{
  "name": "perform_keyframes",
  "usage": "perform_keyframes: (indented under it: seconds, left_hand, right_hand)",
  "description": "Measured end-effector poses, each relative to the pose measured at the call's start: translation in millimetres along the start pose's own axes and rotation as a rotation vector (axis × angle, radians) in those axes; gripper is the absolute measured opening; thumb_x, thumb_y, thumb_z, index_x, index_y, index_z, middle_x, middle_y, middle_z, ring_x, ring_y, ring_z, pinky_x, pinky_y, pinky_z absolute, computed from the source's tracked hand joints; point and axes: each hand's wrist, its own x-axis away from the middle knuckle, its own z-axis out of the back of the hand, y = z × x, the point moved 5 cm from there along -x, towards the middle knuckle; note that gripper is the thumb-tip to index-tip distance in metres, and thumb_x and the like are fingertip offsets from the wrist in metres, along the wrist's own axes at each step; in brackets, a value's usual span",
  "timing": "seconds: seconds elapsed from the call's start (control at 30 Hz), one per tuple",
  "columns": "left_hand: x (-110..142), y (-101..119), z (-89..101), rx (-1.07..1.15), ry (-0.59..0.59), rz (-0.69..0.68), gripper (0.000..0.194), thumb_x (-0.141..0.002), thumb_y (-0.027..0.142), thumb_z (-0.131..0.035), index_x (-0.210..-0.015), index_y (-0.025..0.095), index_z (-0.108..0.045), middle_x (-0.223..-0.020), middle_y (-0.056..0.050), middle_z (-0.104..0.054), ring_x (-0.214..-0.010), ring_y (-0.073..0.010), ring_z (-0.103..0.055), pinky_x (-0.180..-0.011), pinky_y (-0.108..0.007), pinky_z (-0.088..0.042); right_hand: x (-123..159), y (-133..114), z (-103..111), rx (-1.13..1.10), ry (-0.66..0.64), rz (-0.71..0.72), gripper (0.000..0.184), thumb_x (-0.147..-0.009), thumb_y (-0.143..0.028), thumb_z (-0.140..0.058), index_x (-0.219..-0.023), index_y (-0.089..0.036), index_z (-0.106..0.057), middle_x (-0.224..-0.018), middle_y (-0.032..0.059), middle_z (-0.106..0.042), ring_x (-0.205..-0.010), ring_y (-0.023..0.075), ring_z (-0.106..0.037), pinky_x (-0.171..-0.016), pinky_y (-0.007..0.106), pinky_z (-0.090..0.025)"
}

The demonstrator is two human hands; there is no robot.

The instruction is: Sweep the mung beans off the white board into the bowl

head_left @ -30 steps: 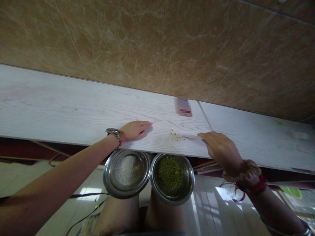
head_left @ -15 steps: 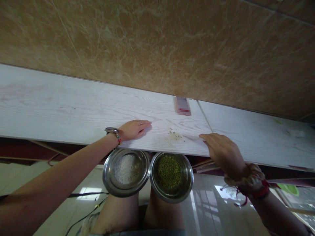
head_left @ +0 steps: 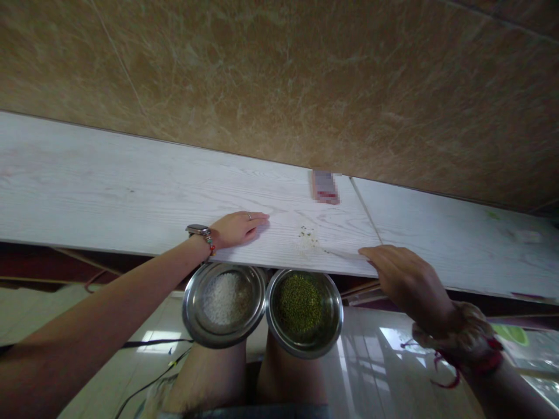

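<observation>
My left hand (head_left: 239, 228) lies on the white wood-grain board (head_left: 183, 192) with its fingers stretched out, holding nothing. My right hand (head_left: 404, 273), over the board's front edge, pinches a thin, pale, flat tool (head_left: 347, 255) whose kind I cannot make out. The tool's tip reaches the near edge of a small scatter of green beans and pale grains (head_left: 308, 237) between my hands. Just below the edge, a steel bowl of white rice (head_left: 222, 299) stands beside a steel bowl of green mung beans (head_left: 300, 304), both over my legs.
A small blurred packet-like object (head_left: 325, 187) lies at the back of the board, near the brown marbled wall (head_left: 262, 87). A seam crosses the board on the right. Dark cables (head_left: 151, 378) run over the tiled floor at lower left. Something light green (head_left: 510, 333) is at far right.
My right hand and the thin tool have shifted right and slightly toward me, away from the middle of the scattered grains. My left hand has stayed in place.
</observation>
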Motion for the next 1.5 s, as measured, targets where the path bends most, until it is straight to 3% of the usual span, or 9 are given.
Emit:
perform_keyframes:
  seconds: [0.23,0.5,0.67,0.9,1.1,1.37,1.5]
  left_hand:
    - [0,1,0.3,-0.028,-0.001,-0.017,0.038,-0.092,0.023,-0.035,-0.124,0.018,-0.054,-0.14,-0.006,-0.051,-0.122,-0.0178,-0.052,-0.103,-0.033,-0.039]
    - [0,-1,-1.0,-0.019,0.012,-0.023,0.038,-0.093,0.025,-0.035,-0.125,0.019,-0.054,-0.14,-0.005,-0.051,-0.121,-0.0178,-0.053,-0.103,-0.033,-0.039]
    - [0,-2,-2.1,-0.014,0.031,-0.022,0.038,-0.093,0.025,-0.035,-0.126,0.021,-0.053,-0.14,-0.003,-0.051,-0.121,-0.017,-0.053,-0.103,-0.032,-0.039]
    - [0,-1,-1.6,-0.023,0.004,-0.016,0.041,-0.092,0.025,-0.033,-0.127,0.017,-0.053,-0.14,-0.007,-0.051,-0.122,-0.019,-0.052,-0.103,-0.034,-0.039]
    - [1,-2,-2.1,-0.01,0.026,-0.024,0.039,-0.093,0.025,-0.034,-0.127,0.021,-0.052,-0.141,-0.003,-0.05,-0.124,-0.0171,-0.05,-0.104,-0.033,-0.037]
    - [0,-1,-1.2,-0.01,0.02,-0.019,0.038,-0.092,0.024,-0.035,-0.125,0.021,-0.054,-0.14,-0.003,-0.051,-0.121,-0.0168,-0.053,-0.104,-0.032,-0.039]
    - [0,-1,-0.3,-0.008,0.012,-0.015,0.037,-0.091,0.023,-0.036,-0.123,0.019,-0.055,-0.14,-0.005,-0.052,-0.121,-0.0174,-0.053,-0.103,-0.033,-0.04]
  right_hand:
    - [-1,-3,-4,-0.009,-0.011,-0.009,0.032,-0.082,0.001,-0.039,-0.094,-0.013,-0.065,-0.08,0.007,-0.071,-0.07,0.0172,-0.062,-0.066,0.03,-0.048]
    - [7,-11,9,-0.052,-0.074,-0.017,0.034,-0.08,0.002,-0.039,-0.099,-0.014,-0.063,-0.082,0.0076,-0.07,-0.07,0.0186,-0.064,-0.064,0.031,-0.051]
    - [12,-8,14,-0.066,-0.042,-0.062,0.041,-0.079,0.002,-0.04,-0.107,-0.017,-0.061,-0.081,0.0056,-0.07,-0.07,0.0194,-0.064,-0.063,0.032,-0.051]
    - [10,-20,19,-0.082,-0.054,-0.041,0.034,-0.08,0.003,-0.04,-0.101,-0.015,-0.06,-0.081,0.0067,-0.07,-0.07,0.018,-0.063,-0.062,0.03,-0.051]
    - [8,-26,25,-0.127,-0.024,-0.042,0.033,-0.082,0.002,-0.042,-0.103,-0.014,-0.06,-0.082,0.0075,-0.07,-0.073,0.0181,-0.063,-0.066,0.031,-0.052]
    - [6,-22,15,-0.078,-0.078,-0.04,0.035,-0.08,0.002,-0.039,-0.1,-0.014,-0.062,-0.078,0.0065,-0.07,-0.067,0.0173,-0.062,-0.061,0.03,-0.051]
    - [-1,-20,5,-0.016,-0.034,-0.02,0.029,-0.084,0.0,-0.038,-0.094,-0.01,-0.064,-0.076,0.0085,-0.069,-0.065,0.0171,-0.061,-0.06,0.029,-0.049]
